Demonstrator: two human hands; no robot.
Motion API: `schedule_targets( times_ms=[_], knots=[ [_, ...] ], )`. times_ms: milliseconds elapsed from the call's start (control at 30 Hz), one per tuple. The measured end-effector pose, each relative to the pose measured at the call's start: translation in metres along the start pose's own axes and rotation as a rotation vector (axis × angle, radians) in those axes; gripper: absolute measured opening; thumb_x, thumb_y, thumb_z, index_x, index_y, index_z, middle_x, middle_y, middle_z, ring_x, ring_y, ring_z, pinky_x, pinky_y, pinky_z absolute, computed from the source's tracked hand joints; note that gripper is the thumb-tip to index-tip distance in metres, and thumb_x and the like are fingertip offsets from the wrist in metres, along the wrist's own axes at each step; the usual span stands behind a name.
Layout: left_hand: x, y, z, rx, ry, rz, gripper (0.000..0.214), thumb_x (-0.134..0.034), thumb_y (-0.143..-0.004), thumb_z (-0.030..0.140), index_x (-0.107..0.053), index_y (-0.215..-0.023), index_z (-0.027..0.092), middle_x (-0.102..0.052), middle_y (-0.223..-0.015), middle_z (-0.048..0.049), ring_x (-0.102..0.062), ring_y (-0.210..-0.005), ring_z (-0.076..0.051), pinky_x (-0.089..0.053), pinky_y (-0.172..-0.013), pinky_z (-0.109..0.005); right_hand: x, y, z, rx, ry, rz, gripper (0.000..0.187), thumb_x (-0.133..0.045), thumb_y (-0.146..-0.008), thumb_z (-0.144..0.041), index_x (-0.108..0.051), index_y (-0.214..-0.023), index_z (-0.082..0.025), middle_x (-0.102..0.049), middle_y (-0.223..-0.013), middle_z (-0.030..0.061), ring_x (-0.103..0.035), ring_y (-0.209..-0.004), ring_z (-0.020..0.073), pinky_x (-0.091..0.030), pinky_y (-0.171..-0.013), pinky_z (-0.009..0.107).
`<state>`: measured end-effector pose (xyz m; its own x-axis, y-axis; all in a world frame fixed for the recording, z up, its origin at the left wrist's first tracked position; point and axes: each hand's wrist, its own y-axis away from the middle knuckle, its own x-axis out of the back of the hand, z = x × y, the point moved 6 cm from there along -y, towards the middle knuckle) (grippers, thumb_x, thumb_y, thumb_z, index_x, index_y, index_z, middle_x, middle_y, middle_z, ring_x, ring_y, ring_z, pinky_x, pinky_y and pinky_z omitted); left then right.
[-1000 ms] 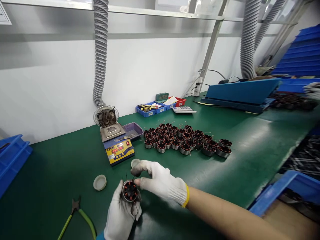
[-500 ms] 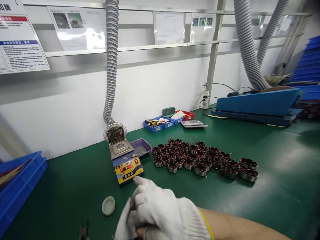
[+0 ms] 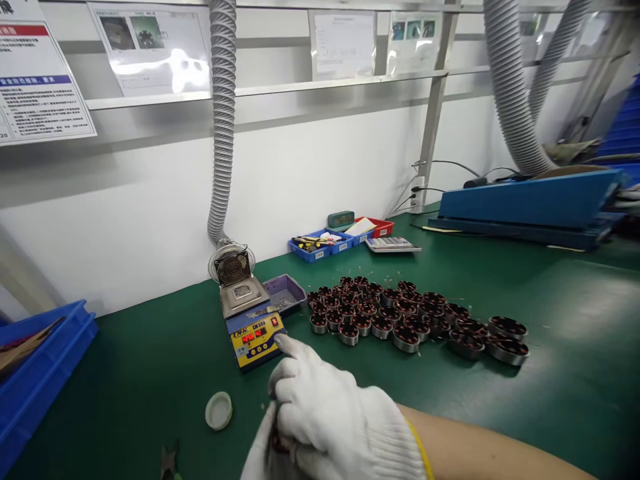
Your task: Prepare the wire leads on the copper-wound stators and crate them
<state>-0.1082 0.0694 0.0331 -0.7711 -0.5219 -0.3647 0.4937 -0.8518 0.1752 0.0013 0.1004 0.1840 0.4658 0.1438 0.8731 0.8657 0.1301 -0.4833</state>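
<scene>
My right hand, in a white knit glove with a yellow cuff edge, is closed over the front of my left hand, fingers curled and the index knuckle raised. What its fingertips pinch is hidden. Below it my left hand, also gloved, shows only in part at the bottom edge. Between the two hands peeks a dark, copper-coloured piece, which looks like a motor stator; most of it is covered. Many similar stators, silver rings with copper windings, stand grouped on the green table to the right.
A yellow-and-blue solder pot with a lit red display is just beyond my hands, beside a purple tray. A small white round lid or dish and cutters lie left. A blue crate stands far left.
The view has shifted slightly. My right hand has risen a little and moved right, and more of the copper-coloured piece shows between my hands. The solder pot's display digits differ.
</scene>
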Motion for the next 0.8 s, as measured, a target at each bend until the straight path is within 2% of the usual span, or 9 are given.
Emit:
schedule_targets(
  times_ms=[100,200,300,367,467,533,600,700,800],
  knots=[
    [-0.006,0.009,-0.008,0.071,0.069,-0.036,0.049,-0.063,-0.075,0.066,-0.067,-0.083,0.018,-0.067,-0.08,-0.0066,-0.063,-0.073,-0.019,-0.055,-0.074,-0.038,0.003,0.011,0.011,-0.072,-0.046,0.072,0.01,-0.054,-0.077,-0.018,-0.059,-0.069,-0.021,-0.059,-0.075,0.0022,-0.056,-0.088,0.0196,-0.025,-0.114,0.05],
    [-0.01,0.018,-0.012,0.075,0.167,-0.045,0.064,-0.077,-0.05,0.072,-0.069,-0.084,0.018,-0.064,-0.069,-0.0032,-0.058,-0.056,-0.016,-0.055,-0.062,-0.036,-0.002,0.03,0.028,-0.225,-0.178,0.162,0.01,-0.052,-0.077,-0.016,-0.058,-0.071,-0.02,-0.061,-0.082,0.0031,-0.057,-0.091,0.0189,-0.029,-0.112,0.047],
    [-0.007,0.02,-0.012,-0.059,0.112,0.089,0.067,-0.088,-0.035,0.061,-0.068,-0.081,0.017,-0.064,-0.07,-0.0032,-0.058,-0.059,-0.016,-0.054,-0.056,-0.031,-0.022,0.053,0.061,-0.595,-0.442,0.108,0.008,-0.052,-0.073,-0.018,-0.058,-0.07,-0.02,-0.062,-0.079,0.0024,-0.059,-0.08,0.0182,-0.048,-0.086,0.037],
    [-0.001,0.02,-0.012,-0.156,0.017,0.216,0.062,-0.09,-0.035,0.056,-0.067,-0.075,0.015,-0.065,-0.072,-0.0051,-0.06,-0.065,-0.017,-0.055,-0.061,-0.03,-0.032,0.072,0.084,-0.9,-0.603,0.104,0.01,-0.053,-0.074,-0.025,-0.061,-0.071,-0.02,-0.062,-0.074,0.0024,-0.058,-0.07,0.0176,-0.048,-0.067,0.031],
    [0.003,0.018,-0.017,-0.209,0.038,0.267,0.063,-0.089,-0.037,0.058,-0.067,-0.077,0.015,-0.066,-0.073,-0.0059,-0.062,-0.067,-0.018,-0.057,-0.068,-0.033,-0.027,0.1,0.104,-1.132,-0.696,0.316,0.026,-0.052,-0.079,-0.04,-0.064,-0.077,-0.018,-0.064,-0.073,0.0053,-0.06,-0.069,0.0191,-0.049,-0.065,0.032],
    [0.001,0.015,-0.024,-0.167,0.148,0.242,0.065,-0.086,-0.043,0.061,-0.068,-0.085,0.016,-0.069,-0.083,-0.0082,-0.065,-0.075,-0.022,-0.057,-0.074,-0.038,-0.03,0.112,0.098,-1.09,-0.657,0.364,0.031,-0.051,-0.081,-0.044,-0.065,-0.079,-0.017,-0.068,-0.081,0.0092,-0.064,-0.078,0.0229,-0.052,-0.073,0.035],
    [-0.002,0.016,-0.032,-0.124,0.259,0.228,0.064,-0.084,-0.051,0.06,-0.069,-0.097,0.018,-0.069,-0.103,-0.0113,-0.065,-0.094,-0.027,-0.055,-0.085,-0.04,-0.046,0.118,0.077,-0.927,-0.558,0.298,0.029,-0.056,-0.08,-0.043,-0.069,-0.087,-0.018,-0.069,-0.1,0.013,-0.064,-0.099,0.0281,-0.052,-0.088,0.038],
    [-0.011,0.02,-0.048,-0.055,0.419,0.179,0.074,-0.085,-0.055,0.055,-0.063,-0.118,0.023,-0.063,-0.124,-0.013,-0.058,-0.117,-0.031,-0.046,-0.101,-0.04,-0.082,0.121,0.034,-0.661,-0.413,0.207,0.054,-0.066,-0.072,-0.039,-0.062,-0.123,-0.021,-0.058,-0.131,0.0127,-0.053,-0.122,0.0323,-0.046,-0.102,0.04],
    [-0.021,0.026,-0.066,0.058,0.492,0.101,0.093,-0.081,-0.063,0.048,-0.038,-0.144,0.029,-0.058,-0.133,-0.0117,-0.055,-0.122,-0.03,-0.042,-0.106,-0.04,-0.106,0.121,0.013,-0.698,-0.357,0.193,0.07,-0.063,-0.073,-0.029,-0.047,-0.14,-0.022,-0.045,-0.146,0.0097,-0.044,-0.133,0.0297,-0.042,-0.107,0.037]
  ],
)
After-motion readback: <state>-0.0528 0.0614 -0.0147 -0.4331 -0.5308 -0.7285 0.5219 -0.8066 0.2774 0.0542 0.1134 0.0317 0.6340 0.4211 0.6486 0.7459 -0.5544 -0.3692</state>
